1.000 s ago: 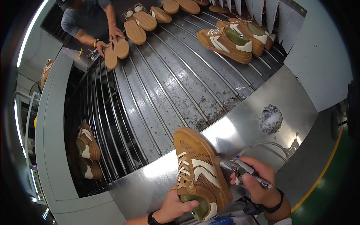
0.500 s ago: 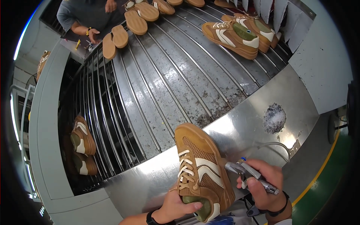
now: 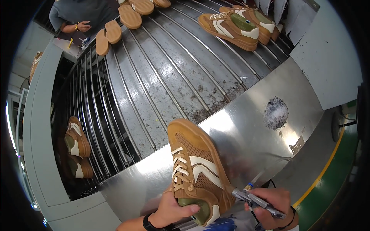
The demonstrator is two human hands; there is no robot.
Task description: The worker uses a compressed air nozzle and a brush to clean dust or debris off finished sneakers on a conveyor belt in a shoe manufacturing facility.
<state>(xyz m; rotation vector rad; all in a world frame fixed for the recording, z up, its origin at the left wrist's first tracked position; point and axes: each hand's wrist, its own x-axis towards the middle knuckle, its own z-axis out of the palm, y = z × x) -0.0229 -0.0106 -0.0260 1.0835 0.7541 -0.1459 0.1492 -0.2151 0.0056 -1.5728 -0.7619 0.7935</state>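
Note:
A tan sneaker [image 3: 196, 167] with white stripes, white laces and a green lining lies on the shiny steel shelf [image 3: 254, 127] in front of me. My left hand [image 3: 173, 210] grips it at the heel and collar, thumb inside the opening. My right hand [image 3: 271, 204] holds a slim metal air-gun tool [image 3: 254, 200] with a thin hose, its tip touching the sneaker's side near the heel.
A barred metal conveyor [image 3: 162, 73] curves away. Two finished sneakers [image 3: 235, 23] ride at the far right, and tan soles [image 3: 108, 34] lie at the far left beside another person's hand [image 3: 83, 26]. Two more sneakers [image 3: 77, 146] sit on the lower level at left. A dusty patch [image 3: 275, 111] marks the shelf.
The view has shifted so the conveyor items sit higher. My right hand has dropped lower and brought the tool's tip against the sneaker's side. The other person's hands left the soles.

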